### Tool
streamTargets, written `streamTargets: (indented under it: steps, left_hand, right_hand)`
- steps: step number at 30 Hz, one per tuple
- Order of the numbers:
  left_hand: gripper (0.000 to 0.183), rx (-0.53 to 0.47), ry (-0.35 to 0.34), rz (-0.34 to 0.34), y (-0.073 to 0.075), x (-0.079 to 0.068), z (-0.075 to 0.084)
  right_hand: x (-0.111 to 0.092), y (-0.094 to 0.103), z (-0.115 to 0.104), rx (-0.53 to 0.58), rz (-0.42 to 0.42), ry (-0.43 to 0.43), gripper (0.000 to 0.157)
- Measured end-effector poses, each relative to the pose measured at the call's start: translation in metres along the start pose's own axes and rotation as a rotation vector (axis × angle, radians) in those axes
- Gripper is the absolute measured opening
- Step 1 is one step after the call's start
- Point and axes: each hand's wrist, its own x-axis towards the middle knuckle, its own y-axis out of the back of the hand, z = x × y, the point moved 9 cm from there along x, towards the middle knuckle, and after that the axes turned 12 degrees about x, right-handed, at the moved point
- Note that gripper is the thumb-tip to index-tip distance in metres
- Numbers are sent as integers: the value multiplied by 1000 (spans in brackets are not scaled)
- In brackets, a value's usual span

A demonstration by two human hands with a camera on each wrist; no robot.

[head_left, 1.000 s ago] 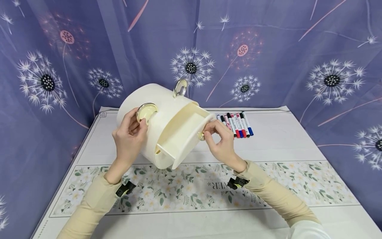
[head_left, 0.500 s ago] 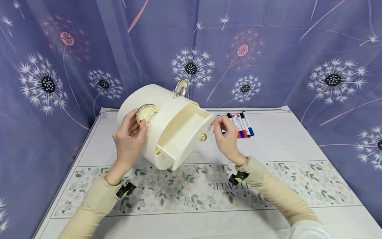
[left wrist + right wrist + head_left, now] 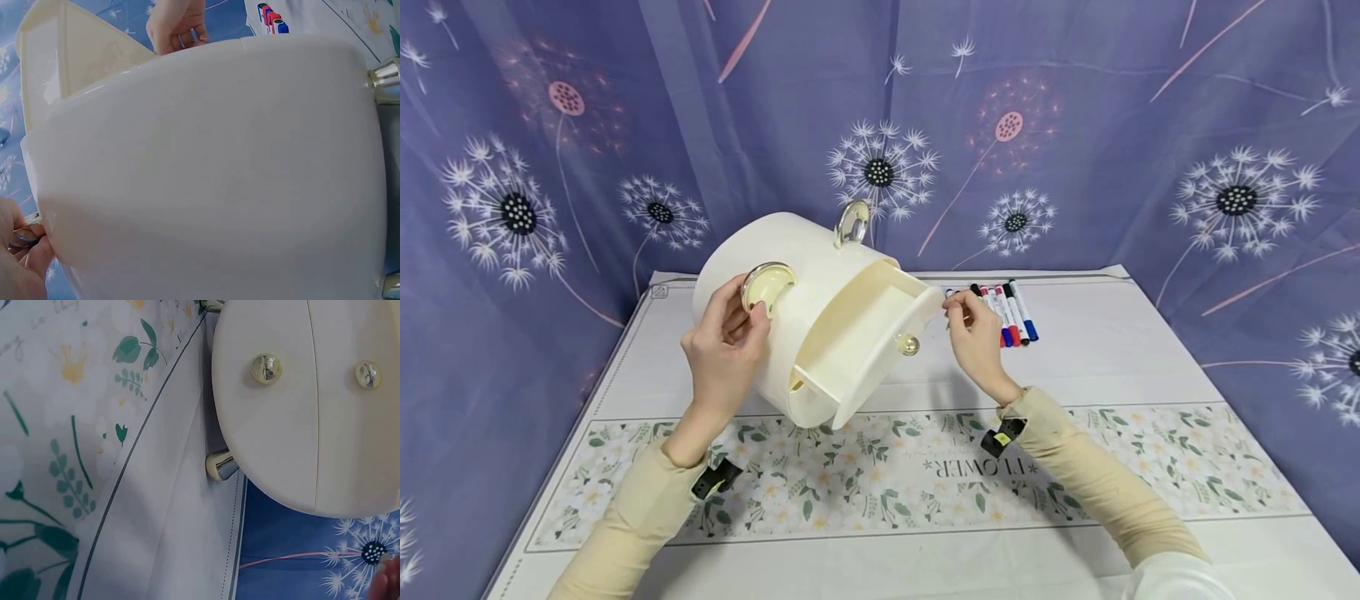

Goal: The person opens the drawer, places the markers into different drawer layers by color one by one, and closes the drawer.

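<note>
Head view: left of centre, the left hand (image 3: 722,350) pinches the gold-rimmed disc (image 3: 769,285) of a tilted white box (image 3: 805,246), its drawer (image 3: 868,325) pulled out; right of centre, the right hand (image 3: 977,340), fingers loosely curled and free, is near markers (image 3: 1017,312). Left wrist view: the box fills the centre. Right wrist view: two gold knobs (image 3: 266,369) at upper right, fingertips (image 3: 385,580) at lower right.

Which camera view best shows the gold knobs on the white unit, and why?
The right wrist view: it faces the front panels and shows both gold knobs unobstructed. The head view shows only one, on the open drawer. The left wrist view shows neither.
</note>
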Motion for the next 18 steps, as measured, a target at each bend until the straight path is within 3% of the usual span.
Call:
streamTargets:
  steps: [12,18]
  left_hand:
    - [33,-15,-22,-11,0,1,2]
    - [33,-8,-16,-7,0,0,1]
  right_hand:
    - [1,-11,30,-203,-148,-65,18]
    - [1,-18,52,-310,-277,-179,29]
